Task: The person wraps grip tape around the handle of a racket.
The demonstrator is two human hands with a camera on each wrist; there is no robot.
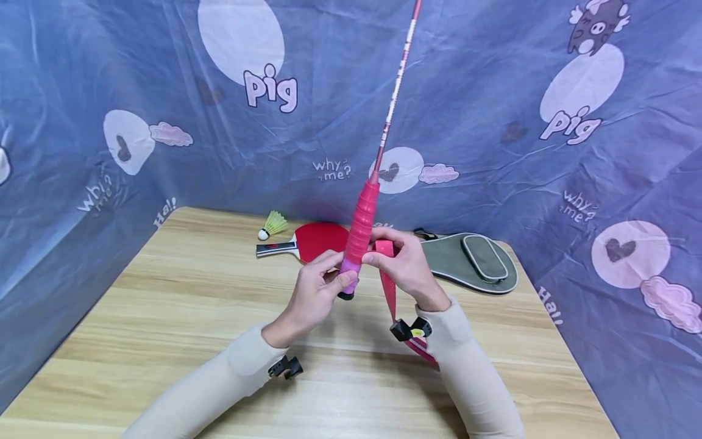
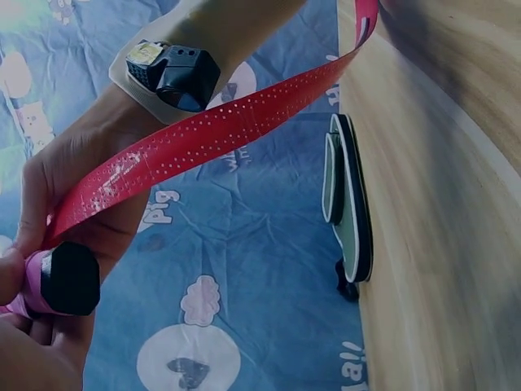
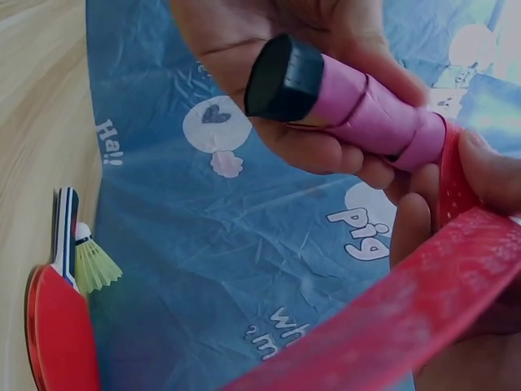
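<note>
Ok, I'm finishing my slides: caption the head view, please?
The left hand holds a partly wrapped handle; the right hand pinches red tape.

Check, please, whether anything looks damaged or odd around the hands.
Only one small thing: the pink wrap near the black end cap looks uneven, with visible seams and a dark spot, perhaps a gap, beside the red tape. Whether it is damage is unclear.

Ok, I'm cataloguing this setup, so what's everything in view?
Slim racket: 1, pink, white and purple, centre
Perforated tape strip: 1, red, trailing from right hand
Conical shuttlecock: 1, yellow and white, back left
Round paddle: 1, red, back centre
Flat pocketed case: 1, green, back right
Woodgrain table: 1, light brown, below
Printed cloth backdrop: 1, blue, behind
Boxy cameras: 2, black, on wrists
Left hand: 1, cream sleeve, gripping racket
Right hand: 1, cream sleeve, pinching tape
</note>
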